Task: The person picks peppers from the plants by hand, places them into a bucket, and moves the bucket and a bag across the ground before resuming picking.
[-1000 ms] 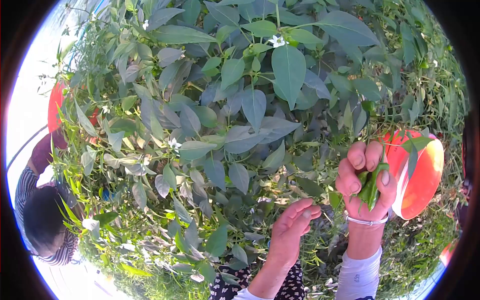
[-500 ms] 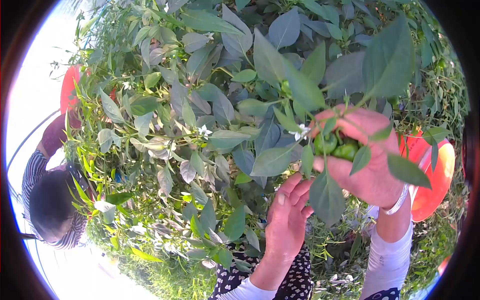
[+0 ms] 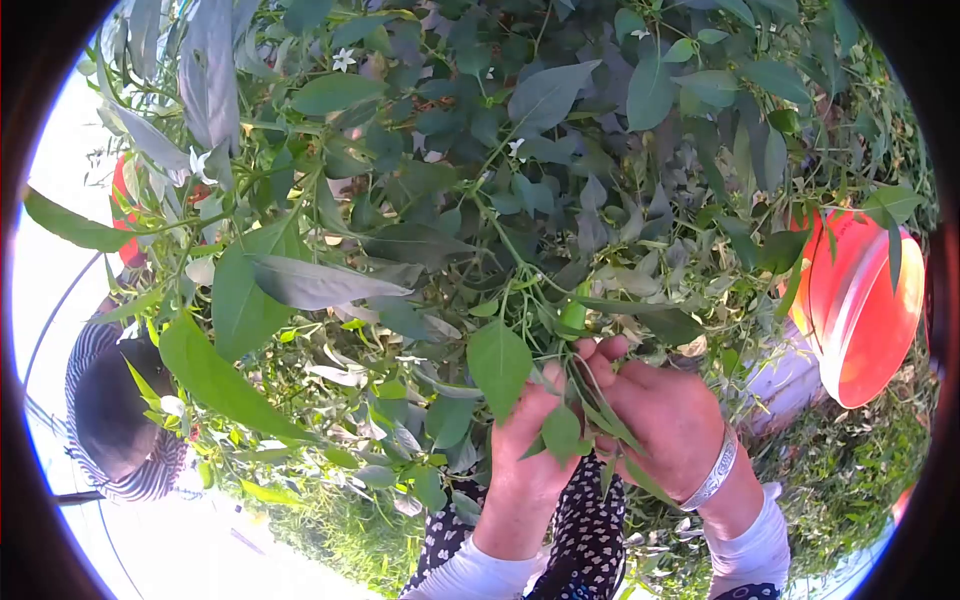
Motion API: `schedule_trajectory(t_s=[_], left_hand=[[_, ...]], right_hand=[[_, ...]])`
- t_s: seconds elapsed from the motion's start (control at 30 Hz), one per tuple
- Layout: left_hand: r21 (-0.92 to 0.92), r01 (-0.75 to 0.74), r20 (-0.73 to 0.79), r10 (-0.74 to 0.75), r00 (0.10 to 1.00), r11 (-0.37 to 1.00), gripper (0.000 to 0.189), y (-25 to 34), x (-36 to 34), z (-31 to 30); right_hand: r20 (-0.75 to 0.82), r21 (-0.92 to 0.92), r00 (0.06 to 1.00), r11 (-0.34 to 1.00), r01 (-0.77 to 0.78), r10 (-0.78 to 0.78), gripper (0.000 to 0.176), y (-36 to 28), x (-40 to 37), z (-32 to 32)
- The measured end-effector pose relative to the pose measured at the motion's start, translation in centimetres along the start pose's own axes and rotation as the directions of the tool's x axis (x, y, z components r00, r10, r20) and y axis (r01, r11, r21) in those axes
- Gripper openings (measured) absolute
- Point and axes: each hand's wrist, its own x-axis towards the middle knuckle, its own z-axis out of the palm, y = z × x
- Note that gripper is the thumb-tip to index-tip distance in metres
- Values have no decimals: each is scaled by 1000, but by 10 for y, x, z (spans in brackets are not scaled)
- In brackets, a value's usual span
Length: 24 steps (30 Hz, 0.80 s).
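Both hands are close together at the lower middle, among the leaves of a pepper plant. My right hand [image 3: 660,415], with a silver bracelet on its wrist, has its fingers curled at a leafy stem just below a green pepper [image 3: 573,317]. Beside it, my left hand [image 3: 530,435] is closed around the same leafy stems [image 3: 560,375], its fingertips partly covered by leaves. Whether other peppers lie inside either hand is hidden.
A red bucket [image 3: 850,300] lies tilted at the right. Another person [image 3: 120,410] in a striped top is at the left edge, near a red object [image 3: 124,210]. Dense pepper plants with white flowers fill the middle.
My right hand has moved down and left from the peppers it was around. My left hand was spread and is now closed on the stems. The view has shifted closer over the plant.
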Motion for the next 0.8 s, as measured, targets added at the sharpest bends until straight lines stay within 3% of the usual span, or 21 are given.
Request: schedule_trajectory(t_s=[0.03,0.1,0.13,0.2,0.23,0.27,0.3,0.33,0.37,0.43,0.5,0.57,0.63,0.67,0.7,0.73,0.77,0.8], left_hand=[[31,1,-64,1,998,1000,34,-2,-2,-5],[115,53,-273,-20,962,992,31,2,-6,10],[123,43,-273,-8,962,991,31,2,-5,5],[-144,-48,-125,30,992,988,22,1,-3,-11],[-121,-47,-220,19,975,992,19,1,-3,-7],[-120,-59,-223,31,974,991,19,0,-4,-8],[-133,-46,-308,3,951,990,18,-1,-6,-8],[-150,-35,-389,-27,921,988,18,-2,-7,-9],[-121,-18,-342,-24,939,992,17,-3,-6,-14],[-122,-26,-342,-18,939,992,17,-7,-10,-16],[-139,-32,-300,-12,954,990,16,-13,-10,-23],[-175,-44,-380,-26,925,984,16,-19,-12,-22],[-220,-43,-447,-61,892,974,16,-18,-12,-22],[-229,-51,-454,-60,889,972,16,-18,-12,-22],[-260,-41,-495,-97,864,965,16,-18,-12,-22],[-289,-33,-534,-133,835,957,17,-18,-11,-23],[-290,-42,-542,-128,830,956,17,-17,-12,-23],[-295,-34,-547,-140,825,955,17,-15,-13,-22]], right_hand=[[-1,4,1000,1000,1,-1,34,2,-2,0],[176,186,984,982,-31,-2,30,6,-10,-2],[174,191,985,981,-19,-15,30,10,-17,-5],[507,472,859,857,-206,-72,24,24,-40,-11],[497,518,866,819,-248,-51,22,31,-53,-23],[493,557,869,777,-295,-24,20,39,-72,-39],[349,752,934,572,-329,78,27,55,-104,-52],[68,844,970,506,-181,234,35,72,-145,-66],[-221,861,904,509,4,366,42,89,-185,-79],[-371,829,766,559,18,525,40,128,-263,-143],[-474,799,441,583,-148,762,39,154,-294,-203],[-629,719,207,662,-214,750,44,191,-330,-250],[-724,547,104,659,-516,682,43,174,-328,-264],[-916,197,56,567,-800,398,44,179,-316,-271],[-915,-239,371,528,-815,158,42,141,-267,-252],[-746,-627,664,385,-678,-47,41,104,-220,-226],[-805,-314,579,736,-600,129,38,81,-173,-187],[-778,96,536,905,-415,328,36,64,-129,-147]])
